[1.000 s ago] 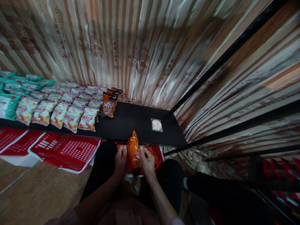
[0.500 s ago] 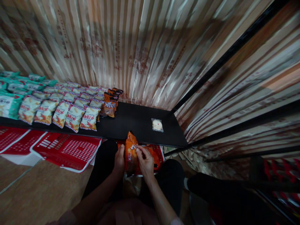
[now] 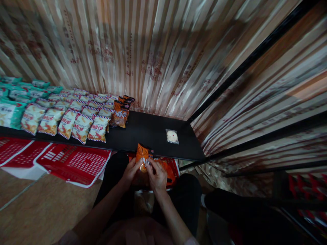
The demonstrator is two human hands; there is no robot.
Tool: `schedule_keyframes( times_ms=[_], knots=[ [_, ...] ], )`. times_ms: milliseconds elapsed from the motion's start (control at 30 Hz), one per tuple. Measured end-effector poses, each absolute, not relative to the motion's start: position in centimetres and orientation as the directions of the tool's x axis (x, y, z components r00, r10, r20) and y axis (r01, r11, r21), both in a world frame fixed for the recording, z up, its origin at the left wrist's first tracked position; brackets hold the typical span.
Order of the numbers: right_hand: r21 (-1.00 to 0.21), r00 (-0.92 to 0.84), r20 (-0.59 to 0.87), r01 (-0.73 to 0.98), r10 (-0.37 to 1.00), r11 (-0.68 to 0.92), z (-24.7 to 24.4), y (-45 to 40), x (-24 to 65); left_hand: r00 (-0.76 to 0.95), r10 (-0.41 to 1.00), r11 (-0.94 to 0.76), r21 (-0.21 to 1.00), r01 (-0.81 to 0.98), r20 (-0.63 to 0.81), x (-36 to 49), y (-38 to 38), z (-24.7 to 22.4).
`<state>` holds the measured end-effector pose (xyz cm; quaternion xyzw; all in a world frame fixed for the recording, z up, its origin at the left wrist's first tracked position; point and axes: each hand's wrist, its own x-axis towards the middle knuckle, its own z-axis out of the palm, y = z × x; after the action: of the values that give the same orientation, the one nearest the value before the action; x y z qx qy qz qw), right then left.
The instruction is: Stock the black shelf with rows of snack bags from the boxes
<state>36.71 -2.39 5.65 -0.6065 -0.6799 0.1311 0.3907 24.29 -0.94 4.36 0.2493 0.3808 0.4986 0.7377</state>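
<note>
Black trousers [image 3: 187,197]; dim dusky-brown top [image 3: 138,229]; greyish sleeves [image 3: 191,241] ending on forearms; hands [image 3: 157,177] bare.

The left hand [image 3: 129,174] and right hand [image 3: 157,176] hold an orange packet [image 3: 141,153] by the near edge of the bench [image 3: 148,131], above a red basket [image 3: 177,166]. A clear-wrapped white item [image 3: 172,136] lies towards the right edge; farther left, cream packets [image 3: 98,128] sit between green packets [image 3: 12,114] and orange ones [image 3: 120,115]
</note>
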Motion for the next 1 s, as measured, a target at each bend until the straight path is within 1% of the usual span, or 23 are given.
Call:
schedule_keyframes(
  times_ms=[100,233,400,500,600,700,800,900,1000],
  knots=[
    [-0.651,0.032,0.365,0.723,0.930,0.231,5.6,-2.4,36.6,0.218,0.920,0.393,0.748,-0.535,-0.327,24.3,-0.9,4.0],
    [-0.707,0.042,0.309,0.678,0.950,0.200,5.4,-2.4,36.5,0.190,0.916,0.397,0.728,-0.559,-0.354,24.4,-1.0,4.0],
    [-0.793,0.145,0.230,0.601,0.962,0.099,5.4,-2.3,36.4,0.137,0.913,0.388,0.709,-0.590,-0.385,24.2,-1.1,5.1],
    [-0.861,0.226,0.172,0.507,0.959,0.035,5.3,-2.1,36.5,0.108,0.905,0.395,0.716,-0.575,-0.412,23.9,-1.0,5.7],
    [-0.942,0.248,0.056,0.335,0.967,-0.032,5.1,-1.9,36.7,0.093,0.884,0.424,0.703,-0.571,-0.458,23.7,-0.7,5.9],
    [-0.980,0.114,-0.121,0.143,0.986,-0.137,4.8,-1.9,37.1,0.075,0.878,0.422,0.692,-0.586,-0.473,23.7,-0.4,6.1],
    [-0.967,-0.048,-0.253,0.020,0.966,-0.252,4.5,-2.0,37.6,0.072,0.869,0.437,0.693,-0.574,-0.489,23.6,-0.3,6.4],
    [-0.941,-0.129,-0.319,-0.077,0.939,-0.330,4.4,-2.2,37.9,0.080,0.858,0.459,0.688,-0.562,-0.508,23.4,-0.4,6.8],
    [-0.912,-0.182,-0.346,-0.165,0.921,-0.375,4.8,-2.3,37.9,0.082,0.840,0.485,0.675,-0.556,-0.536,23.2,-0.4,7.0]
  ],
)
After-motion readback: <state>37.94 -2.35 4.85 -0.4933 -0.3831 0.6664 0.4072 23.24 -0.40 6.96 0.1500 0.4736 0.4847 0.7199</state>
